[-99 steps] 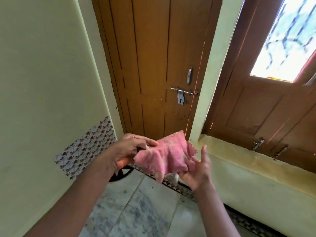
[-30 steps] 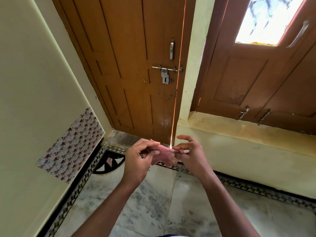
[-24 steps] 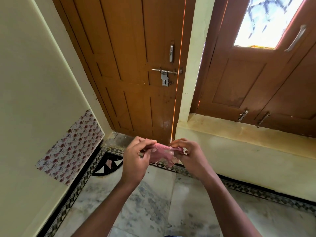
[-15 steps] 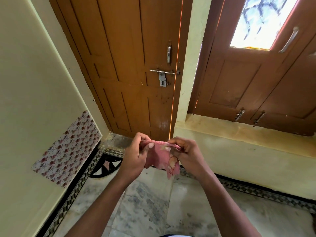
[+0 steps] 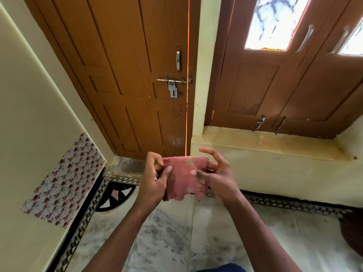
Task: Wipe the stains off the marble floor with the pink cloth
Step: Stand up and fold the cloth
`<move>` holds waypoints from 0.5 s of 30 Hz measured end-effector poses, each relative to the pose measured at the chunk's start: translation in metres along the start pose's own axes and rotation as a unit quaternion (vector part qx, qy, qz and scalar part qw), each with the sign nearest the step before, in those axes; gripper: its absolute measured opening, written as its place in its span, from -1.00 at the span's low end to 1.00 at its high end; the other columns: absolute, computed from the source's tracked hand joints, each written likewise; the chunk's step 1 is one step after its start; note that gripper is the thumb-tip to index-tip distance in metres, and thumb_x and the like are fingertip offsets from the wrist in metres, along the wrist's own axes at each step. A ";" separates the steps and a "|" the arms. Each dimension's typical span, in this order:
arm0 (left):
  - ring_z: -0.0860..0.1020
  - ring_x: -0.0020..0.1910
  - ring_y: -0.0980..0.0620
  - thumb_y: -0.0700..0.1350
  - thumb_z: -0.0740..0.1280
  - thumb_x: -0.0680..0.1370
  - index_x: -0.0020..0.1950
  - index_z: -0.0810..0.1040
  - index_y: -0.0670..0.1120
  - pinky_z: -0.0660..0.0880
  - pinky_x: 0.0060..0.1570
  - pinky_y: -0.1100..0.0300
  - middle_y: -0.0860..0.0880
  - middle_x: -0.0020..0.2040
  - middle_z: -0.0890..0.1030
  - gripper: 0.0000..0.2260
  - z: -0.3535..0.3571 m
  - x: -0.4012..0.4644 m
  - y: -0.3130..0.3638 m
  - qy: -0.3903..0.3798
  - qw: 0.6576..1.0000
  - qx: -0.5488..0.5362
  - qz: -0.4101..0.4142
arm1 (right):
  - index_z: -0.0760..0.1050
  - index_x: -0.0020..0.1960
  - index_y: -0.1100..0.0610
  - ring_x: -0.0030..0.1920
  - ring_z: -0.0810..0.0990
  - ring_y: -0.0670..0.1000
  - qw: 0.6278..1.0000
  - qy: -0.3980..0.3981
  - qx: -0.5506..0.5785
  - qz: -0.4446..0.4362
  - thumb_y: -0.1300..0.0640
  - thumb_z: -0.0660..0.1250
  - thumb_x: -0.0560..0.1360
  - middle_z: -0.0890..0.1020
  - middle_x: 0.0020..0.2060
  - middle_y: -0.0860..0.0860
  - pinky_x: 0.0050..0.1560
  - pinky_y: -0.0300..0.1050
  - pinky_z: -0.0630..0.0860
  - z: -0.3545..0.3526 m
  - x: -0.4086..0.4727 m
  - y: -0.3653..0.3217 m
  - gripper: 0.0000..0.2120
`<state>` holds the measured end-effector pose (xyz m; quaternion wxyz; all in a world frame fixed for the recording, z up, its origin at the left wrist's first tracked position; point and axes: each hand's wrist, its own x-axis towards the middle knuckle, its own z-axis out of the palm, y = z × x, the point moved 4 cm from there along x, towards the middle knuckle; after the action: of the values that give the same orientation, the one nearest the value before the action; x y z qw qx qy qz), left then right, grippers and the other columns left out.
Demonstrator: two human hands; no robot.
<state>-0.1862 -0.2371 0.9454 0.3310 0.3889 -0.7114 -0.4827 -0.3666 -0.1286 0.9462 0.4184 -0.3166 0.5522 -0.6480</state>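
1. Hard to see parts first: the far side of the pink cloth (image 5: 184, 177) is hidden, and so are the left hand (image 5: 155, 181) fingertips tucked behind it. A dark reddish-brown thing (image 5: 353, 236) at the right edge is cut off, can't tell what it is. Bit of blue fabric (image 5: 222, 269) pokes in at the bottom edge too.
2. The cloth is up in the air between both hands, well above the marble floor (image 5: 167, 242), hanging down with a ragged lower edge.
3. Left hand pinches the cloth's left edge, thumb on the front.
4. Right hand (image 5: 218, 173) has its thumb pressed on the front of the cloth, other fingers spread and loosely curled behind its right edge.
5. Around: wooden door (image 5: 127, 75) with a metal latch (image 5: 172, 85) straight ahead, window shutters (image 5: 275, 85) above a yellow ledge (image 5: 275, 144) on the right, a flowery patch (image 5: 64, 181) on the left wall, patterned border (image 5: 82, 222) along the floor edge.
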 end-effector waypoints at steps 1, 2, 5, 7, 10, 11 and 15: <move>0.59 -0.06 0.01 -0.36 0.24 0.64 -0.12 0.46 0.06 0.56 -0.08 0.07 0.01 -0.11 0.59 -0.68 0.003 0.003 0.000 -0.021 0.999 0.026 0.026 | 0.48 0.42 0.05 -0.08 0.78 0.14 1.000 0.011 0.011 -0.006 0.43 0.56 0.46 0.78 -0.08 0.16 -0.13 0.04 0.73 -0.003 0.000 0.000 -0.37; 0.58 -0.08 0.05 -0.43 0.18 0.58 -0.23 0.52 0.05 0.50 -0.06 0.13 0.05 -0.16 0.60 -0.59 0.007 0.005 0.000 -0.042 0.998 0.039 0.040 | 0.47 0.42 0.04 -0.08 0.77 0.15 1.000 0.019 0.018 -0.009 0.43 0.55 0.48 0.77 -0.07 0.19 -0.13 0.05 0.73 -0.005 0.000 0.000 -0.38; 0.61 0.07 0.16 -0.43 0.23 0.62 -0.20 0.71 0.06 0.50 0.03 0.39 0.10 0.00 0.68 -0.54 0.018 0.015 0.006 -0.072 0.996 0.034 0.030 | 0.45 0.34 0.08 -0.12 0.74 0.14 0.999 0.046 0.008 -0.022 0.44 0.49 0.53 0.76 -0.07 0.19 -0.16 0.10 0.72 -0.014 0.008 -0.001 -0.51; 0.60 0.15 0.22 -0.35 0.35 0.63 -0.04 0.74 0.05 0.50 0.07 0.46 0.13 0.09 0.68 -0.69 0.029 0.026 0.011 -0.092 0.994 0.039 0.049 | 0.47 0.21 0.14 -0.16 0.69 0.08 0.997 0.070 -0.011 -0.034 0.45 0.46 0.56 0.73 -0.13 0.13 -0.22 0.03 0.69 -0.026 0.017 -0.001 -0.65; 0.61 0.18 0.21 -0.35 0.44 0.57 0.06 0.75 0.04 0.57 0.10 0.39 0.17 0.12 0.65 -0.72 0.050 0.049 0.010 -0.137 0.985 0.061 0.087 | 0.58 -0.01 0.26 -0.19 0.64 0.00 0.992 0.103 -0.056 -0.047 0.48 0.43 0.56 0.67 -0.20 0.07 -0.25 -0.08 0.62 -0.052 0.035 0.001 -0.85; 0.63 0.15 0.19 -0.35 0.46 0.56 0.04 0.77 0.02 0.62 0.10 0.32 0.17 0.10 0.66 -0.73 0.057 0.058 0.008 -0.139 0.985 0.063 0.087 | 0.64 -0.06 0.30 -0.18 0.65 -0.02 0.990 0.117 -0.065 -0.044 0.47 0.43 0.55 0.68 -0.19 0.07 -0.24 -0.11 0.63 -0.061 0.041 0.002 -0.89; 0.71 0.04 0.12 -0.28 0.55 0.52 0.01 0.80 0.02 0.70 0.09 0.15 0.15 0.05 0.69 -0.80 0.097 0.108 0.003 -0.105 0.991 0.060 0.059 | 0.76 -0.02 0.29 -0.23 0.70 -0.06 0.987 0.158 -0.029 0.011 0.39 0.54 0.51 0.76 -0.18 0.11 -0.32 -0.21 0.62 -0.110 0.080 0.010 -0.93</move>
<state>-0.3204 -0.2894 0.9279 0.2586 0.3121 -0.7916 -0.4572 -0.4963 -0.1506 0.9114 0.3238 -0.2163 0.6332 -0.6689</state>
